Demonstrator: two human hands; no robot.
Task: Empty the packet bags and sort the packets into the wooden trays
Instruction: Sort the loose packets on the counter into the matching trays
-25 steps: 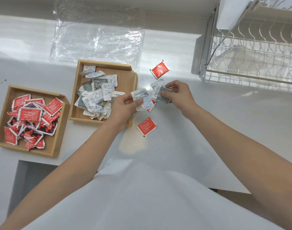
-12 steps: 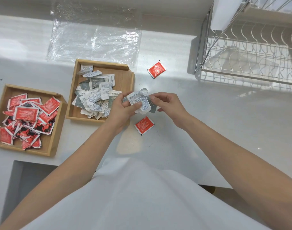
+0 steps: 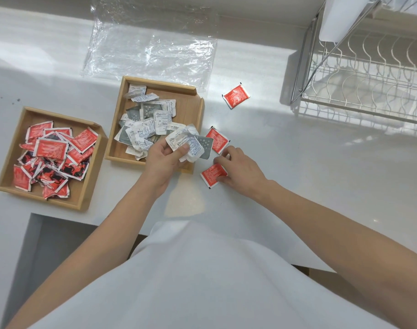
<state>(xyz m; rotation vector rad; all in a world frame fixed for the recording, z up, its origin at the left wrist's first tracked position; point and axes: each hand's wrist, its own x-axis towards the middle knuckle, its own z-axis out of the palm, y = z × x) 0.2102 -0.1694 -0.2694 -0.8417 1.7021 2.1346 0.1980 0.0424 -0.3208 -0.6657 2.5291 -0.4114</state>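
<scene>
The head view shows a white counter (image 3: 297, 162) on which two wooden trays are set. The left tray (image 3: 11, 148) is filled with red packets (image 3: 52, 148), and the middle tray (image 3: 188, 108) holds a heap of white and grey packets (image 3: 153, 119). An empty clear plastic bag (image 3: 150, 53) is laid flat behind the middle tray, just touching its far edge.

A bunch of white and grey packets (image 3: 190, 144) is clamped between the thumb and fingers of the left hand (image 3: 163, 160), held over the near right corner of the middle tray. The right hand (image 3: 240, 168) is placed on the counter just right of that tray; its fingertips are closed on a red packet (image 3: 212, 174) that lies on the counter, pinched at its right edge. A second red packet (image 3: 218, 140) is seen just beyond the right hand, partly tucked behind the held bunch. A third red packet (image 3: 236, 98) lies alone farther back, well apart from the hands, between the middle tray and a wire dish rack (image 3: 368, 77) at the right. A white garment (image 3: 202, 281) fills the lower part of the view.
</scene>
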